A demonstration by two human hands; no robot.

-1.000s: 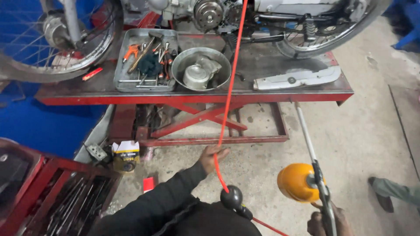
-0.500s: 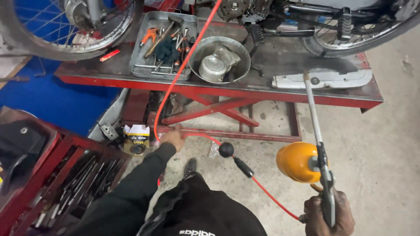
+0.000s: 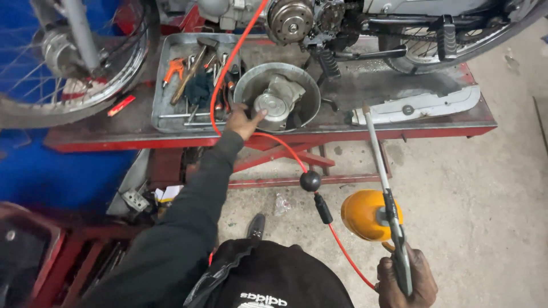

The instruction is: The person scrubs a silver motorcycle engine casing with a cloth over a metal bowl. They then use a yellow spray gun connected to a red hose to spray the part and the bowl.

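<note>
Left hand [image 3: 244,121] reaches far across to the round metal basin [image 3: 245,85] on the red lift table [image 3: 399,126], fingers open and spread, tips touching the grey engine cover [image 3: 274,105] lying inside the basin, not gripping it; the red air hose [image 3: 231,54] runs just beside the wrist. Right hand [image 3: 406,279] sits near right, closed tight around the handle of the spray gun [image 3: 388,217] with orange cup [image 3: 365,215], long nozzle pointing far toward the table edge. Tool tray [image 3: 165,111] lies left of the basin, motorcycle engine [image 3: 291,20] behind it
</note>
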